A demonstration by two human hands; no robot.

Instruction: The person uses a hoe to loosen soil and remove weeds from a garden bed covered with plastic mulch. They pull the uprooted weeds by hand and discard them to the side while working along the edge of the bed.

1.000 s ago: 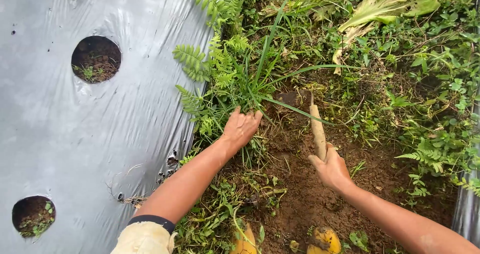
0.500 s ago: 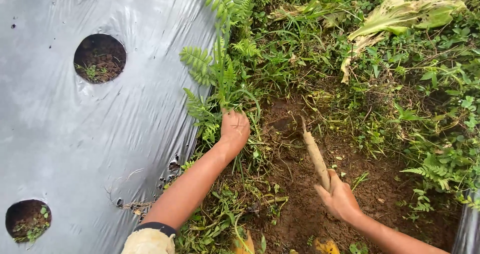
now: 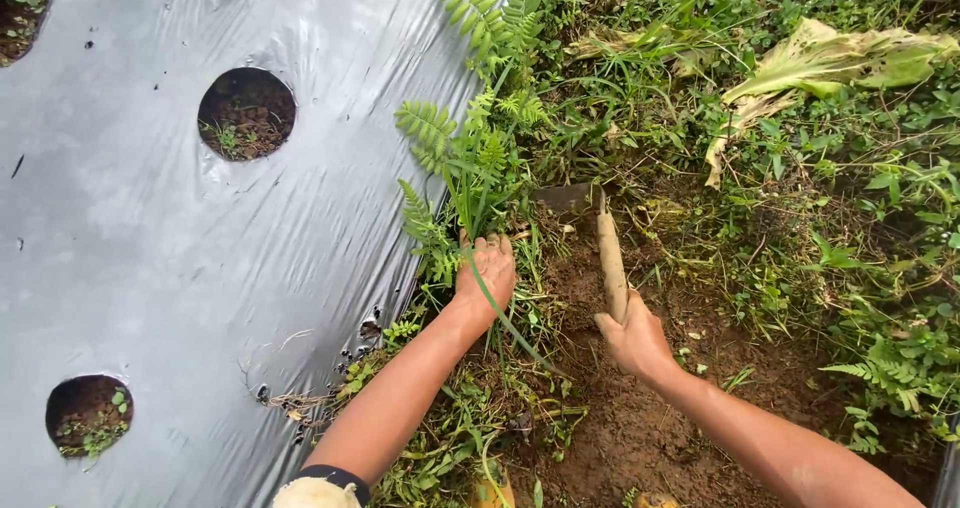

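My left hand [image 3: 485, 280] is closed around a clump of grass and fern stems [image 3: 470, 183] at the edge of the plastic sheet, fingers curled tight at the base of the plants, with one long green blade trailing down over my wrist. My right hand [image 3: 632, 336] is wrapped firmly around the lower end of a pale wooden handle [image 3: 611, 258]; the handle runs up and away from me to a dark metal hoe blade [image 3: 568, 199], which sits in the soil just beside the fern clump, right of my left hand. Between and below my hands lies a patch of bare brown soil [image 3: 640, 428] scattered with loose weeds. To my left stretches silver plastic mulch [image 3: 150, 238], punched with round planting holes [image 3: 246, 113] showing dark earth and small seedlings. To my right the ground is thick with green weeds [image 3: 850, 258], and a wilted yellow-green leaf [image 3: 830, 63] lies at the upper right.
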